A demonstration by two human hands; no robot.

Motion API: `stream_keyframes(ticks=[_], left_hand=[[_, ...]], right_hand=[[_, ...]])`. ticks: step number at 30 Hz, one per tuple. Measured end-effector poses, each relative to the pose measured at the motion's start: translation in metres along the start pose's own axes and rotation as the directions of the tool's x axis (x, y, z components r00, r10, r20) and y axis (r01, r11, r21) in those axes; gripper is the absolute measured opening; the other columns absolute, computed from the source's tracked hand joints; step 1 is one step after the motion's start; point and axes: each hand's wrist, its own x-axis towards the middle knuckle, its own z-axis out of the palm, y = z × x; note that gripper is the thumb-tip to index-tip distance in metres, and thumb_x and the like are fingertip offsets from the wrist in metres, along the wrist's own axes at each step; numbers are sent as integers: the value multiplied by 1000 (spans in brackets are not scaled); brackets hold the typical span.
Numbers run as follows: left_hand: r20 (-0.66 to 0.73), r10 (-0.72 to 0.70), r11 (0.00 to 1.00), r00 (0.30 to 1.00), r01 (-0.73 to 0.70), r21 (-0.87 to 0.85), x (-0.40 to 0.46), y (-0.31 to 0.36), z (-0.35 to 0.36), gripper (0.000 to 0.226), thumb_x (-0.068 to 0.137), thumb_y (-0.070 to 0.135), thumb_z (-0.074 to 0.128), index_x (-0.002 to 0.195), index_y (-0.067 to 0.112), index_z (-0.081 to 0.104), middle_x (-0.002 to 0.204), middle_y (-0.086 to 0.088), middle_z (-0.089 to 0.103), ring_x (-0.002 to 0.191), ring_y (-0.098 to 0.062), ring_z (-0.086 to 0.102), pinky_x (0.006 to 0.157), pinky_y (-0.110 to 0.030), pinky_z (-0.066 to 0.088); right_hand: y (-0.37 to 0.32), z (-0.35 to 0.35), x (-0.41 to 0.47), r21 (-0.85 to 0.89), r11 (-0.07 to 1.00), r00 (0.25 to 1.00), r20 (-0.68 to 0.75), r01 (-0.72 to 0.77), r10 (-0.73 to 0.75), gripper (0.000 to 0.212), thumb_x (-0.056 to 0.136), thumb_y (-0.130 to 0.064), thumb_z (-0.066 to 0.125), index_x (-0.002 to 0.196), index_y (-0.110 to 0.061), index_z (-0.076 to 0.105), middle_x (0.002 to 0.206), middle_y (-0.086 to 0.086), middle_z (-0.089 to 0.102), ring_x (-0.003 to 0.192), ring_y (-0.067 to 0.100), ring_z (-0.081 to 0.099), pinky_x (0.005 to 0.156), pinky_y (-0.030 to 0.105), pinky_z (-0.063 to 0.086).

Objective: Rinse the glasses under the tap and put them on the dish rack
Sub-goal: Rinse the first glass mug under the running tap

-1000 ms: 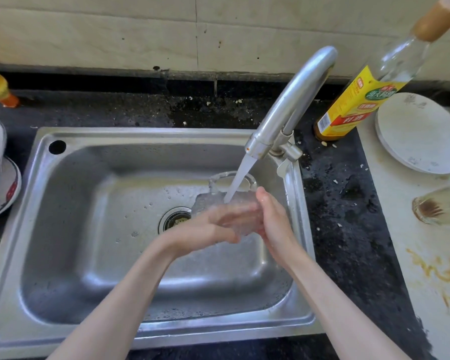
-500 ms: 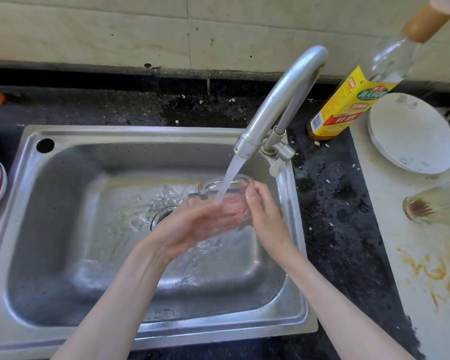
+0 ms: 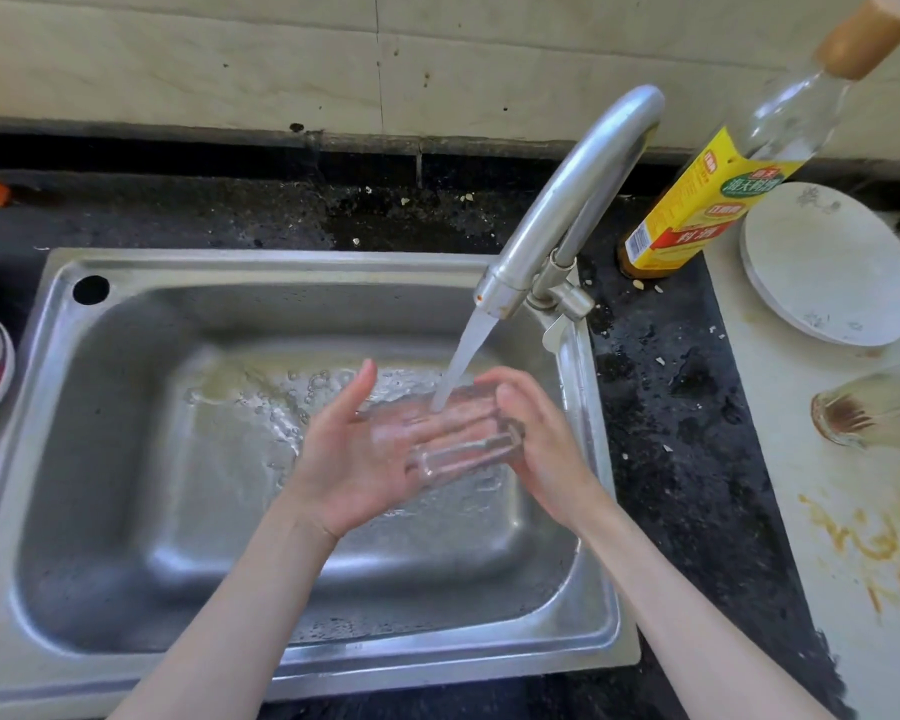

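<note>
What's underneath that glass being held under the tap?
The left hand lies open under the glass, with the wet sink below. The drain cannot be seen, covered by the hands.

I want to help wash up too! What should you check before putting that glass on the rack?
1. Water hitting the glass: ok, the tap stream lands on it.
2. Grip: ok, left hand cradles it, right hand curls round its end.
3. Glass over the sink: ok.
4. Glass clean inside: cannot tell.
5. Dish rack free: cannot tell, not in view.
6. More glasses waiting: not ok, a stained glass lies on the counter.
</note>
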Motion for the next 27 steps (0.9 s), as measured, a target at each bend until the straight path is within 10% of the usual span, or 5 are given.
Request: stream_keyframes(ticks=[4, 11, 15, 21, 27], left_hand=[[-323, 120, 987, 939, -77, 144, 6, 0, 4, 42, 91, 26, 45, 93, -7, 72, 102, -24, 69, 84, -27, 71, 75, -35, 58], [-324, 298, 703, 898, 23, 711, 18, -9, 12, 23, 82, 16, 63, 100, 2, 69, 95, -14, 72, 85, -23, 71, 69, -25, 56], [-353, 232, 850, 906, -12, 526, 21, -11, 15, 23, 79, 19, 59, 87, 4, 73, 93, -17, 72, 80, -23, 70, 71, -29, 58], [-229, -96, 994, 969, 81, -78, 17, 0, 17, 56, 86, 28, 46, 109, -22, 56, 118, -35, 56, 107, -41, 60, 95, -47, 44], [-236, -40, 985, 971, 79, 155, 25, -7, 23, 35, 84, 8, 43, 101, -10, 67, 114, -28, 62, 101, -35, 65, 90, -44, 50]], right_hand=[[-12, 4, -5, -162, 980, 992, 72, 118, -107, 29, 82, -23, 44, 108, -19, 57, 106, -6, 58, 80, -10, 55, 71, 9, 43], [4, 5, 6, 91, 908, 909, -43, -409, 414, 66, 78, -68, 55, 121, -18, 56, 113, 8, 67, 94, 22, 67, 75, 37, 56], [4, 2, -1, -29, 984, 965, -200, -177, 168, 24, 92, -39, 53, 101, -18, 59, 98, 14, 66, 71, 18, 63, 46, 25, 48], [2, -5, -9, -163, 973, 980, -85, 162, -178, 9, 90, -23, 55, 96, -27, 60, 92, -17, 61, 90, -3, 56, 78, 11, 44], [15, -6, -7, -52, 999, 970, -242, -10, -2, 26, 90, -47, 52, 105, -28, 60, 104, -13, 62, 103, 5, 57, 90, 24, 41]])
